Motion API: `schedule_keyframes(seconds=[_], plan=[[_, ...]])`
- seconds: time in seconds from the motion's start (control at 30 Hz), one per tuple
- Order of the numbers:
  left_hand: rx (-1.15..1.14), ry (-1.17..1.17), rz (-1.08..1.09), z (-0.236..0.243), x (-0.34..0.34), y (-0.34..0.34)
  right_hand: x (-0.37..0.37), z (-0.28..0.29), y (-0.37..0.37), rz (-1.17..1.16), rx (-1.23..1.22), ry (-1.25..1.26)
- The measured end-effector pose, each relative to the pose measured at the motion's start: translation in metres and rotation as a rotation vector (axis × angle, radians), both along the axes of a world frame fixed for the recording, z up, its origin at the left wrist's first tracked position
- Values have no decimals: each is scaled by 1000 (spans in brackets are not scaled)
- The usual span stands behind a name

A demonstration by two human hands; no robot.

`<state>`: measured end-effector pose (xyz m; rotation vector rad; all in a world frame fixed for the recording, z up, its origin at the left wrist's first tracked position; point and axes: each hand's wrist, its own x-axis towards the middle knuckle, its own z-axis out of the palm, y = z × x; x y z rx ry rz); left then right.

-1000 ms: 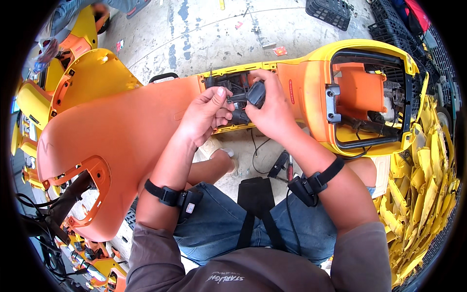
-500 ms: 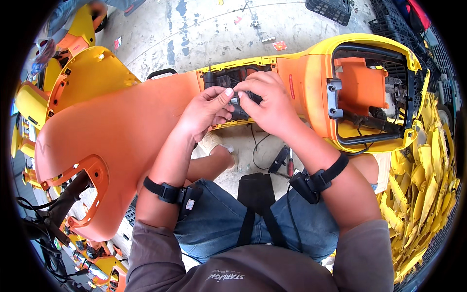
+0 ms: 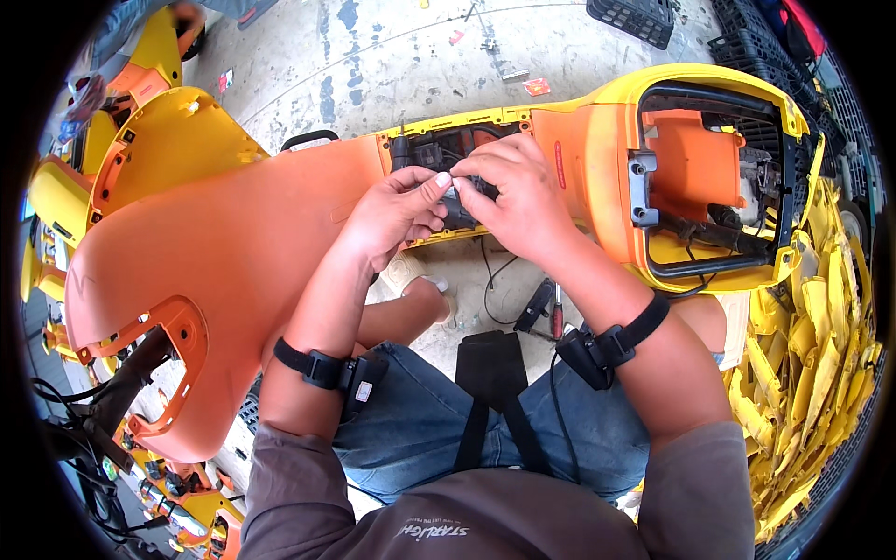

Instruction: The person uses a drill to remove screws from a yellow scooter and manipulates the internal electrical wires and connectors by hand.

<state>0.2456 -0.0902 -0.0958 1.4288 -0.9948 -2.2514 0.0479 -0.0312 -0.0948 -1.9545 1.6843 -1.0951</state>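
Note:
Across in front of me lies an orange and yellow scooter body (image 3: 271, 215), a mid-section opening (image 3: 429, 149) in it showing dark parts and wiring. Over that opening my left hand (image 3: 399, 213) and my right hand (image 3: 518, 196) meet fingertip to fingertip. Thumb and forefinger of each are pinched together. Whatever sits between them is too small to make out. To the right is the yellow-rimmed seat opening with a black tube frame (image 3: 784, 187) and an orange box-like part (image 3: 691, 154) inside.
Yellow plastic panels (image 3: 803, 373) are heaped at the right. A red-handled screwdriver (image 3: 557, 322) and a black device (image 3: 535, 306) lie on the floor between my knees. Black crates (image 3: 635, 21) stand at the back. More orange and yellow bodywork (image 3: 177, 140) is at the left.
My pinched fingertips have shifted very slightly, the right fingers drawing closer to the left thumb. Everything else looks the same.

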Motion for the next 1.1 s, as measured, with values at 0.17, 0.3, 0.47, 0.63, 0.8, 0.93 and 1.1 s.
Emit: schedule_keyframes(seconds=[0.17, 0.3, 0.47, 0.63, 0.8, 0.93, 1.1], plan=[[-7, -29, -20, 2, -1, 1, 0, 0, 0, 8, -14, 10], [-6, -57, -20, 4, -1, 2, 0, 1, 1, 10, -14, 26], [-3, -38, -21, 5, -2, 2, 0, 0, 0, -5, -15, -3], [-14, -53, -7, 4, -1, 1, -1, -2, -2, -39, 7, -9], [-37, -21, 12, 7, 5, -4, -3, 0, -2, -62, 86, -2], [-47, -35, 41, 11, 8, -6, -4, 1, 4, -32, 585, 98], [-52, -46, 40, 14, 7, -7, 1, -10, 12, 75, 426, 264]])
